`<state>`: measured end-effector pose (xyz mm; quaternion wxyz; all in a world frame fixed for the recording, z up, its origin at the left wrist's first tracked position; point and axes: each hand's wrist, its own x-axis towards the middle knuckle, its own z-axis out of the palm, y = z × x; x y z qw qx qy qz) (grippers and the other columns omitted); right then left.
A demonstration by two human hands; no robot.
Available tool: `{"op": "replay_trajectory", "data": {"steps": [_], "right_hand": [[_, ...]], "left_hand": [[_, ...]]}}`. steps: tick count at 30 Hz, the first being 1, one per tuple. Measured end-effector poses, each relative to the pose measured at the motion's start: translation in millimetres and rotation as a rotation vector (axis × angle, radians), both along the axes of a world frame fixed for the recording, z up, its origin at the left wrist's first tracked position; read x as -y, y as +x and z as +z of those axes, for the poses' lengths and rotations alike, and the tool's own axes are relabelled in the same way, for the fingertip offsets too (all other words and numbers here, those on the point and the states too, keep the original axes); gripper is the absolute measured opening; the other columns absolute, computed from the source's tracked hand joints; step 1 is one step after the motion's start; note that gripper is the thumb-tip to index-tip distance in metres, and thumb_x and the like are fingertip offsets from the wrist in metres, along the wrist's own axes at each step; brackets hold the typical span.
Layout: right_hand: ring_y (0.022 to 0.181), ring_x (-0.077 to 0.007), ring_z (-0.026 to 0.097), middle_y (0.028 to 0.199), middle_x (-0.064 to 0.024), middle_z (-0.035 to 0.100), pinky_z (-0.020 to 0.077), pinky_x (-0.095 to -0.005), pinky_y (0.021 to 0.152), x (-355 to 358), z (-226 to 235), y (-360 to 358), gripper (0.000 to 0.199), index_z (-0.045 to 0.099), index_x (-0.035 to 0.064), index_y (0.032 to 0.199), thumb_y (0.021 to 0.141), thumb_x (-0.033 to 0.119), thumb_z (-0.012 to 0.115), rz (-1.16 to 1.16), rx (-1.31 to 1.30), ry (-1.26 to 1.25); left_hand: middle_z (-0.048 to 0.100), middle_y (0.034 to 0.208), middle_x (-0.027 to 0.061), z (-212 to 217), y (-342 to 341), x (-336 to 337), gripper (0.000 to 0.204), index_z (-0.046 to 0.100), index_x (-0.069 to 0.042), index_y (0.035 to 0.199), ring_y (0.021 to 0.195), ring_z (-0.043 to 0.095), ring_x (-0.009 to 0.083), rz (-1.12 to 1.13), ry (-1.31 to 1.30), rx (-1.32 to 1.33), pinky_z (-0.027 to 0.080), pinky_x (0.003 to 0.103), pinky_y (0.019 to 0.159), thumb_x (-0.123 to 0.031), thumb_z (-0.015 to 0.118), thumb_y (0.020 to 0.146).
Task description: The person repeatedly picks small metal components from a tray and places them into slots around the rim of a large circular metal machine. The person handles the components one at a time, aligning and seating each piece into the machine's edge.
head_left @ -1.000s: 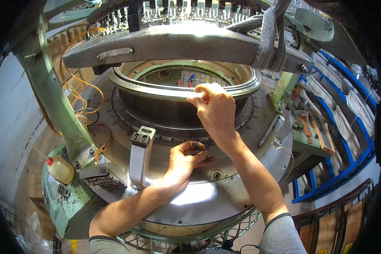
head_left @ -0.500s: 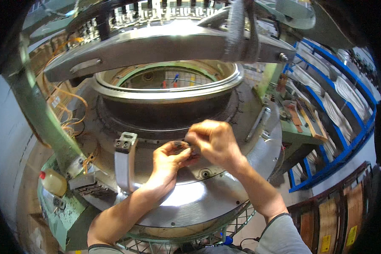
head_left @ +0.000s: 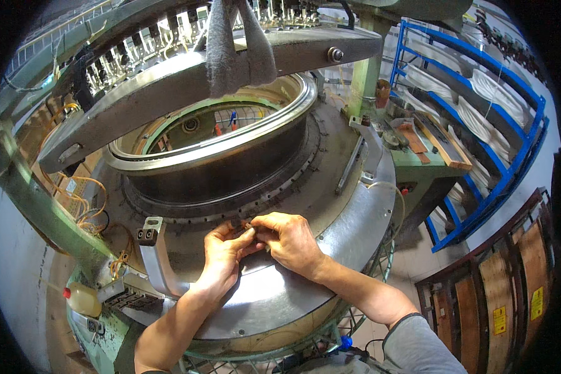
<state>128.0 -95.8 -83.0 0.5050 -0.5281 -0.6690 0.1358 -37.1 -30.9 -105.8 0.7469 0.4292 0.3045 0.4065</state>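
Note:
My left hand point(head_left: 224, 252) is closed, its thumb and fingers pinching a small dark piece point(head_left: 236, 223) whose kind I cannot make out. My right hand point(head_left: 291, 242) meets it from the right, thumb and forefinger pressed together at the same spot; what lies in that pinch is hidden. Both hands are above the front of a round metal machine bed point(head_left: 280, 293). Behind them rises a wide steel cylinder ring point(head_left: 218, 177) with a shiny rim.
Curved metal brackets stand on the bed at left point(head_left: 158, 258) and right point(head_left: 372, 149). A heavy steel beam point(head_left: 149, 93) with a grey cloth point(head_left: 227, 59) crosses above. At left is a bottle of yellowish liquid point(head_left: 84, 300); at right, a green side table point(head_left: 417, 163) with tools and a blue rack point(head_left: 511, 168).
My right hand has come down to my left, so the fingertips now meet. The view has turned, shifting the machine left and bringing the right bracket into clear sight.

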Motion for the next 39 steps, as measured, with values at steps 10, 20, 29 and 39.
{"op": "replay_trajectory", "data": {"steps": [10, 20, 29, 39], "right_hand": [[0.089, -0.0214, 0.078, 0.099, -0.0187, 0.079, 0.0613, -0.0313, 0.081, -3, -9, -3, 0.032, 0.070, -0.0066, 0.120, 0.088, -0.003, 0.068, -0.140, -0.028, -0.087], [0.093, -0.0171, 0.076, 0.102, -0.0162, 0.080, 0.0603, -0.0310, 0.082, -8, -5, 15, 0.021, 0.074, -0.0047, 0.114, 0.094, -0.003, 0.068, 0.025, 0.037, -0.104], [0.086, -0.0166, 0.076, 0.094, -0.0147, 0.079, 0.0610, -0.0304, 0.075, -7, -2, 14, 0.019, 0.078, -0.0033, 0.104, 0.086, 0.001, 0.081, 0.139, -0.022, -0.162], [0.090, -0.0337, 0.072, 0.097, -0.0177, 0.072, 0.0575, -0.0423, 0.077, -10, -9, 5, 0.022, 0.077, 0.0006, 0.100, 0.081, 0.010, 0.083, 0.252, 0.006, 0.134]], "left_hand": [[0.073, 0.118, 0.0153, -7, 6, 0, 0.028, 0.066, 0.004, 0.122, 0.106, 0.074, 0.0238, 0.019, 0.072, 0.014, 0.065, 0.039, 0.095, -0.002, 0.075, 0.096], [0.073, 0.117, 0.0175, -5, 3, -5, 0.031, 0.064, 0.005, 0.125, 0.100, 0.076, 0.0258, -0.027, 0.141, 0.008, 0.067, 0.040, 0.092, 0.004, 0.072, 0.095], [0.071, 0.123, 0.0202, 6, 3, 6, 0.060, 0.053, 0.003, 0.142, 0.104, 0.074, 0.0232, -0.028, 0.433, -0.370, 0.066, 0.035, 0.085, 0.014, 0.074, 0.086], [0.075, 0.112, 0.0160, 23, 3, 22, 0.093, 0.040, -0.009, 0.162, 0.099, 0.070, 0.0146, 0.117, 0.808, -0.634, 0.058, 0.030, 0.088, 0.020, 0.059, 0.076]]}}
